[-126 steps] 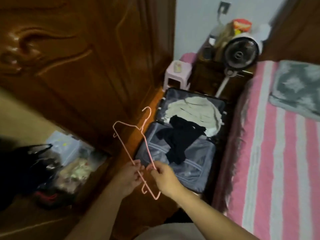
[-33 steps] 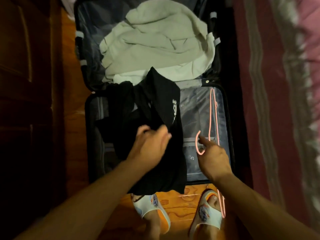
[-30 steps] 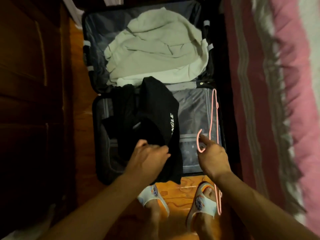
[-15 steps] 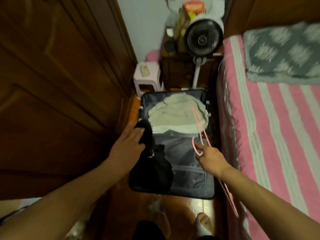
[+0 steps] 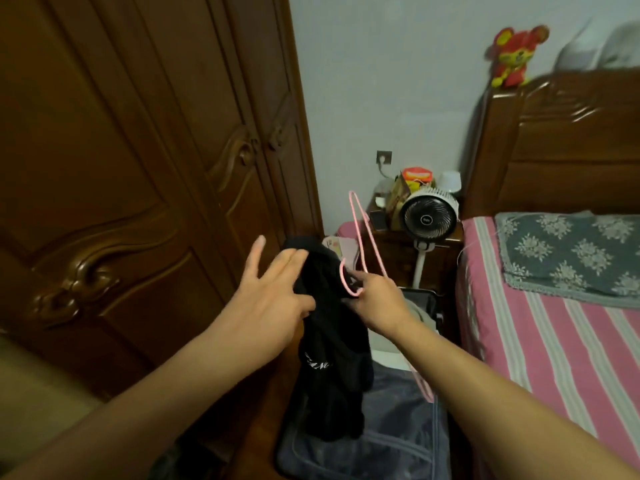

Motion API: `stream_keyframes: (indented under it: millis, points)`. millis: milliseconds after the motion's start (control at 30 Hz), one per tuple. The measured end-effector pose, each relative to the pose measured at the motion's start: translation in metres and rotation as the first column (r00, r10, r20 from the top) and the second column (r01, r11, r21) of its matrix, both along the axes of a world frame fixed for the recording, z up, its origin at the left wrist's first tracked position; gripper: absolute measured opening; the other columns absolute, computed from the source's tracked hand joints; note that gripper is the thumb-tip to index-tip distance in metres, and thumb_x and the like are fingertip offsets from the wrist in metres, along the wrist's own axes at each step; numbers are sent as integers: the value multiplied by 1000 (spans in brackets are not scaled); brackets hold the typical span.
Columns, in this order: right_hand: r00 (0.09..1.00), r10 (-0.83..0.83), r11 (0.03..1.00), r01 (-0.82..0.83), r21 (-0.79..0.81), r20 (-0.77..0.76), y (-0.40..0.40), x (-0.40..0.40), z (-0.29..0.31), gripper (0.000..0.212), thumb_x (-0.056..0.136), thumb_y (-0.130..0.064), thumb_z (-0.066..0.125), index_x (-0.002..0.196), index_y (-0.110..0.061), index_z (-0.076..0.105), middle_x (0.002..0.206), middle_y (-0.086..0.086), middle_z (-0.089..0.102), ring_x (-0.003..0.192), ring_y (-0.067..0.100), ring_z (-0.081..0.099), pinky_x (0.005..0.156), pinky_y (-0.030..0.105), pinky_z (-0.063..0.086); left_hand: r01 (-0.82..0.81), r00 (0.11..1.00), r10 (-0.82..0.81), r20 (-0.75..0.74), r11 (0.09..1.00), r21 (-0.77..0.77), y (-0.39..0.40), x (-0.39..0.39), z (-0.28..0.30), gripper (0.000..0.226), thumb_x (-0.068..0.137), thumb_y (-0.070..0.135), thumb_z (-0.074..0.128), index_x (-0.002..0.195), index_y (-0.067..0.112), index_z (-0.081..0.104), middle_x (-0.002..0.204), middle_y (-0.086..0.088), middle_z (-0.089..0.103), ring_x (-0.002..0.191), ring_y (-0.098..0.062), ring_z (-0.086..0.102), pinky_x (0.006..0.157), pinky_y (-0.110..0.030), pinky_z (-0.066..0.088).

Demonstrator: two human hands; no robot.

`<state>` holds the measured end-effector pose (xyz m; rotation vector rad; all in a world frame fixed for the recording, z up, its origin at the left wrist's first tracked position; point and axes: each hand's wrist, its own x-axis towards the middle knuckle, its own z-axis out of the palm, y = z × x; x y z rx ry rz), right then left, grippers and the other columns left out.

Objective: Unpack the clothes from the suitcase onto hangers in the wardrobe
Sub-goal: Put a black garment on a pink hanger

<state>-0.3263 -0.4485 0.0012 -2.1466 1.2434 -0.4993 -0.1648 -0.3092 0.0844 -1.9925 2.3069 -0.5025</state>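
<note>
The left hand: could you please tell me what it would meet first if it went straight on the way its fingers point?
Probably the dark carved wooden wardrobe door; the left hand points up and away, though depth is unclear.

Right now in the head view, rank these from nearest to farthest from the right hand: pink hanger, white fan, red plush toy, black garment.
1. pink hanger, pinched in the right hand; black garment, touching it on the left: too close to call.
2. white fan, beyond, by the bed.
3. red plush toy, up on the headboard.
</note>
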Motion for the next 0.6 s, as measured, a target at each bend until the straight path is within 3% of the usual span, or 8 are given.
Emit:
stream_keyframes:
  millis: [100,167,267,367,467,533,600]
  points:
    - [967,-222,974,225,10,-128,-6,-18,-10,39,90,-9,57,123,-25,70,119,12,71,110,34,64,93,39,53,-213,971,206,-120,976,-45,4,29,-10,20,94,32,66,110,41,74,160,-20,28,153,-34,11,119,-60,-12]
    - [940,-336,937,341,80,-66,-13,-28,-11,28,90,-11,58,103,-30,75,110,11,73,98,32,67,88,44,57,-214,965,204,-165,976,-41,4,43,-20,17,90,32,72,105,40,76,157,-21,34,151,-36,18,120,-58,-7]
    - [947,-272,940,223,260,173,-7,-14,1,23,92,-10,64,83,-29,72,94,8,72,87,25,68,74,42,62,-59,987,45,-152,994,-93,-5,51,-31,22,73,27,88,89,39,79,141,-24,52,140,-38,34,118,-59,7]
    - [916,-136,953,16,304,378,15,21,17,14,90,-9,70,95,-21,75,95,10,74,86,26,70,65,31,60,114,980,-132,-151,986,-119,-15,57,-24,25,70,30,90,89,41,79,139,-22,55,139,-32,32,118,-58,8]
    - [817,-102,951,-87,296,567,29,45,26,29,86,-14,76,114,-20,73,104,5,73,88,19,71,67,32,59,225,969,-230,-93,972,-60,-14,65,-17,25,70,32,89,90,43,78,138,-20,56,140,-31,31,117,-60,7]
    - [830,-78,967,-73,245,552,32,56,28,32,83,-19,79,115,-20,72,100,1,73,84,13,71,64,30,58,261,963,-263,-57,964,-51,-9,67,-15,24,72,32,87,91,43,77,138,-18,56,141,-30,28,118,-60,5]
    - [867,-74,977,-36,210,493,35,66,27,14,82,-20,81,93,-20,73,76,-6,71,67,4,65,60,25,53,280,959,-281,-35,959,-40,-6,70,-14,22,72,30,86,89,41,77,136,-17,56,141,-29,26,118,-59,4]
